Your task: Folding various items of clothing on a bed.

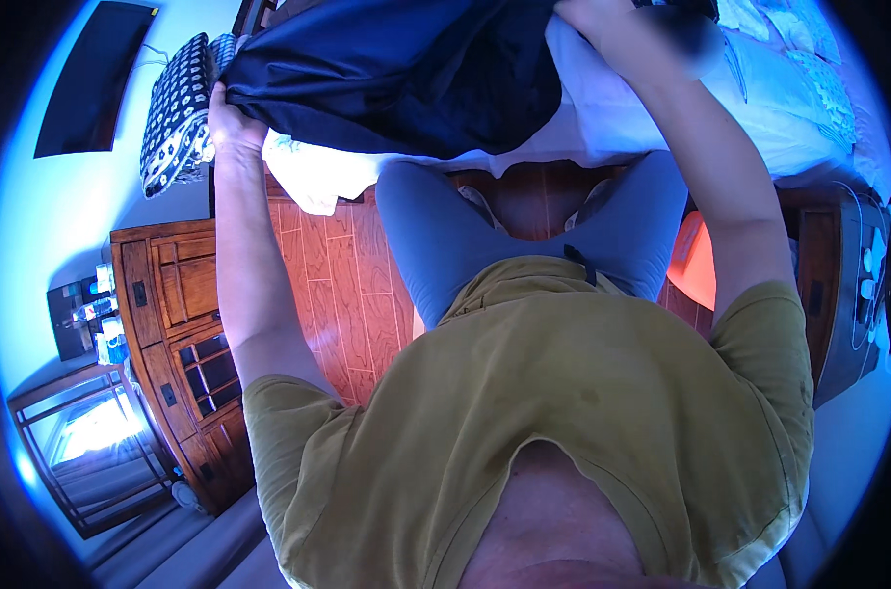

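"What's to the left of the bed?"

"A patterned bundle (176, 118) near its left end, and a wooden cabinet (185, 285) nearer the person than the bed."

"And the left hand (236, 126)?"

"Out by the bed's left end, thumb and fingers pinched on the left corner of the dark cloth (396, 88)."

"Where's the cloth, exactly?"

"Over the near side of the bed (622, 123), spread between both hands, its lower edge drooping in front of the white bedding."

"The right hand (598, 18)?"

"Above the bed, at the cloth's right side. The frame cuts its fingers off, so I can't tell whether they're closed."

"How far along, would you say?"

"Partway, I'd judge. The cloth is opened out wide, but deep folds run through it from the left corner. Smoothing it and setting it down look left to do."

"Anything right of that?"

"An orange thing (696, 260) on the near side of the bed, partly hidden by the leg."
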The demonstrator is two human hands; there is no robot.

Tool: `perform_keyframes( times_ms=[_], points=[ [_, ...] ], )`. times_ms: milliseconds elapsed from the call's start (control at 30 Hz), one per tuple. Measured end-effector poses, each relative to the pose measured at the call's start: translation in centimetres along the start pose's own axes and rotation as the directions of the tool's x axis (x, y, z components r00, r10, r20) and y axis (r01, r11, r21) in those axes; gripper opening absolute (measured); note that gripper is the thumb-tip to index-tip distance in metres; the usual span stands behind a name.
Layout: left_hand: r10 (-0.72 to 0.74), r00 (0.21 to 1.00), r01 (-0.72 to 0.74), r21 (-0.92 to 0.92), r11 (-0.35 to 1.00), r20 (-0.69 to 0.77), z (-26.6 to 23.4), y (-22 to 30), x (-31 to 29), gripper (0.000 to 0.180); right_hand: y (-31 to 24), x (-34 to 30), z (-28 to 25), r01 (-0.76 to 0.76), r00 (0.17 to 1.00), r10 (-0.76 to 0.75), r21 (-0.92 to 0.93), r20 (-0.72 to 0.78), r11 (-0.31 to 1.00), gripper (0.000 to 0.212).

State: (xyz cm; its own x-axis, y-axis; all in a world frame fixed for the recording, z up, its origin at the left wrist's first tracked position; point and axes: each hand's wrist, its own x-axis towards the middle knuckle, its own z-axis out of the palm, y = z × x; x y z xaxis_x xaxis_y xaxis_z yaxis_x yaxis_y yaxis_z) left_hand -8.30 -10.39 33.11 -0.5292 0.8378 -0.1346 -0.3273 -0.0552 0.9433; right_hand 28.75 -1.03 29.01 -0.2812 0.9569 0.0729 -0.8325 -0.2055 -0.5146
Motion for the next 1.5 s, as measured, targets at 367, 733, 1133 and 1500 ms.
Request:
perform_keyframes(
  times_ms=[367,733,1133,1500],
  points=[
    [-0.212,0.966,0.217,-0.02,0.976,0.148,-2.1,-4.7,-3.3,0.032,5.8,-12.6,-5.2,-0.333,0.54,0.83,-0.941,-0.137,0.061,0.035],
    [-0.414,0.54,0.151,0.4,0.904,0.732,-2.3,-9.9,-18.5,0.027,16.8,-11.4,-3.1,-0.546,0.837,0.524,-0.307,-0.159,0.779,0.029],
    [-0.518,-0.089,0.353,0.513,0.783,0.851,5.6,-18.3,-21.5,0.043,4.7,-14.4,-17.1,-0.685,0.704,0.597,-0.588,-0.384,0.429,0.027],
    [0.386,0.782,-0.624,0.628,0.465,0.49,0.6,-22.1,-3.0,0.034,3.0,-27.1,-20.8,-0.785,0.56,0.562,-0.607,-0.609,0.124,0.024]
  ],
)
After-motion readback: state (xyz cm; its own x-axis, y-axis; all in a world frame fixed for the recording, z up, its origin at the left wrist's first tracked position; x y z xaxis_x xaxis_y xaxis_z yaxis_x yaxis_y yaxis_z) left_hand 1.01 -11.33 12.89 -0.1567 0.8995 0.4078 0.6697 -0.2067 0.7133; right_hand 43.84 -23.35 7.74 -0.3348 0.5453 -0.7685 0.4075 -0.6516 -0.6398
